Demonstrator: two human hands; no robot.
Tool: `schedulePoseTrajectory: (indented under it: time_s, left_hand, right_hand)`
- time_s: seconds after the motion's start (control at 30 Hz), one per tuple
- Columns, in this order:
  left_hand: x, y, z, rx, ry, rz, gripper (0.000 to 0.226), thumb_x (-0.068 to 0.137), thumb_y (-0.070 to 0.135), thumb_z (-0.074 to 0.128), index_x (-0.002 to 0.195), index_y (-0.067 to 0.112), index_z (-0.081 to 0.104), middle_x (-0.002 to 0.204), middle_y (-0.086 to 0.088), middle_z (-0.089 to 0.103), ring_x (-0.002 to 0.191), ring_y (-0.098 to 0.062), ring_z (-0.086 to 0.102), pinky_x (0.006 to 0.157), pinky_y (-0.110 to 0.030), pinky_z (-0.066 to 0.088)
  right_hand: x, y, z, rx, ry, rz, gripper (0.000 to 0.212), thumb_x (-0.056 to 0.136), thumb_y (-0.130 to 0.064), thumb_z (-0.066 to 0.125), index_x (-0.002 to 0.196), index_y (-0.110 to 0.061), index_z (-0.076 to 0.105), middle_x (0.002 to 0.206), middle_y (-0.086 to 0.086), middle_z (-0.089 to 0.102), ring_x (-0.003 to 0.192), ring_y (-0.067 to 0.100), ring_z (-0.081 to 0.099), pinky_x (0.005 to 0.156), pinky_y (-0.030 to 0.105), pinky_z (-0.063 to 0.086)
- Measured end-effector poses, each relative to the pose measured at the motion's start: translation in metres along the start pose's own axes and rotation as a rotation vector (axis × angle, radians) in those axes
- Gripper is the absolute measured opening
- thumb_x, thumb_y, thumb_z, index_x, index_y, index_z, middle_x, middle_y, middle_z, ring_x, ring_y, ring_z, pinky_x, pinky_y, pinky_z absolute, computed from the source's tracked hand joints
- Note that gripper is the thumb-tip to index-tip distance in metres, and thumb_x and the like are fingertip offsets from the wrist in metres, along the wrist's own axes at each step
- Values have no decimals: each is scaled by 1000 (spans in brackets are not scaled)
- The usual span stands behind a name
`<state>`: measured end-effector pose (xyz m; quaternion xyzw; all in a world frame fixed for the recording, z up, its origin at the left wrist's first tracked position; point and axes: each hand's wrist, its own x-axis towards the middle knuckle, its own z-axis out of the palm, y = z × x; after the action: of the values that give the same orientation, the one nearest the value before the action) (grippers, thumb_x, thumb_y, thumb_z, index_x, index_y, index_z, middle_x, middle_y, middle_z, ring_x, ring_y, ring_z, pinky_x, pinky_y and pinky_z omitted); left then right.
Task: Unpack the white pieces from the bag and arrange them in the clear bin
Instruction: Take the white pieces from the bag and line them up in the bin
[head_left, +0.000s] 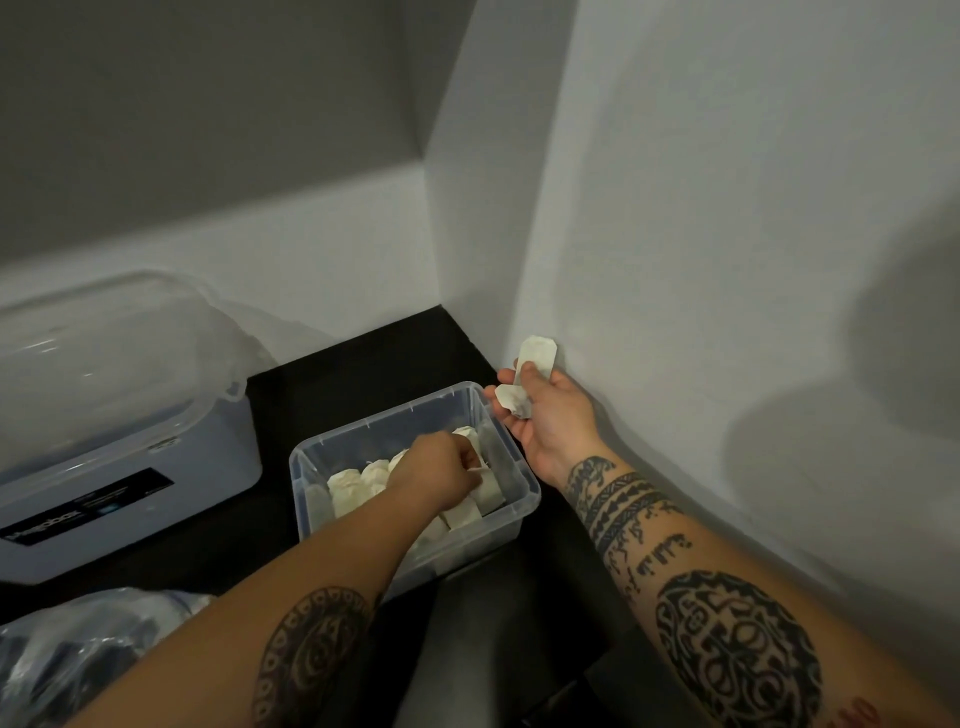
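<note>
Two white pieces (524, 374) pinched in right hand (540, 415) beside clear bin (511, 506), left hand (441, 470) gripping one inside w/ others; risk: loose pinch drops one onto counter (363, 364).

Home-like interior corner: plain white walls (727, 208), black desk (374, 358), lidded plastic storage box (119, 415) far left.
</note>
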<state>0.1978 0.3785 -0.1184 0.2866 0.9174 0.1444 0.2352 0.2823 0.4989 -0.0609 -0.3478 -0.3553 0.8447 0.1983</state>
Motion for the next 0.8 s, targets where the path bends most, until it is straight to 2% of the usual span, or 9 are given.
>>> schedulePoseTrajectory:
  time_s: [0.1,0.27,0.37,0.43,0.5,0.53,0.6,0.67,0.8]
  left_hand:
    - [1,-1,4,3,26,-2,14,94,29,73,107,25,74,108,2,71,91,-14,64,73,-27,47]
    - [0,-2,2,-29,49,-7,25,94,33,72,118,25,73,113,2,70,96,-14,65,76,-26,49]
    - [-4,-4,-5,-75,125,-8,22,97,37,67,113,24,73,108,2,72,94,-15,66,75,-28,51]
    - [-10,-1,-14,-239,236,-1,20,102,36,60,102,21,74,92,2,72,80,-10,64,67,-26,46]
    - [-19,7,-26,-520,362,12,31,104,36,56,89,16,74,78,-1,69,69,-9,61,62,-27,42]
    - [-25,12,-33,-659,401,20,34,104,38,56,88,15,74,78,-4,70,69,-10,62,62,-28,44]
    - [-33,22,-45,-842,380,26,36,101,45,59,89,15,76,83,-3,74,70,-10,63,62,-30,48]
    - [-38,29,-51,-877,305,14,31,95,48,66,89,18,76,86,2,76,65,-7,61,58,-26,46]
    - [-37,35,-55,-890,321,-6,10,92,28,76,89,18,75,84,0,75,64,-7,61,62,-26,49]
  right_hand:
    - [1,0,-1,-4,2,-5,4,104,-19,55,105,-21,58,112,13,72,98,29,74,81,38,63]
    - [3,3,0,-20,-7,-9,14,104,-20,55,118,-18,57,114,12,72,96,28,75,83,39,63]
    - [3,4,4,3,-34,2,15,104,-19,54,119,-16,57,114,12,71,97,29,74,86,42,62]
    - [3,4,6,9,-53,5,21,105,-19,54,125,-14,56,115,11,71,101,30,73,89,43,60]
    - [2,4,9,25,-70,4,24,105,-19,53,128,-12,55,117,12,70,104,29,72,92,44,59]
    - [1,5,12,33,-77,1,23,106,-19,52,127,-11,55,119,13,69,105,29,71,94,45,58]
    - [0,5,17,56,-91,-5,19,106,-19,50,123,-12,56,120,13,69,107,28,70,93,45,58]
    - [-1,6,24,73,-105,-7,15,107,-19,49,118,-13,57,120,13,69,106,25,70,86,41,60]
    - [-3,8,31,37,-135,-21,23,107,-21,49,126,-12,57,118,10,72,109,24,69,86,39,60]
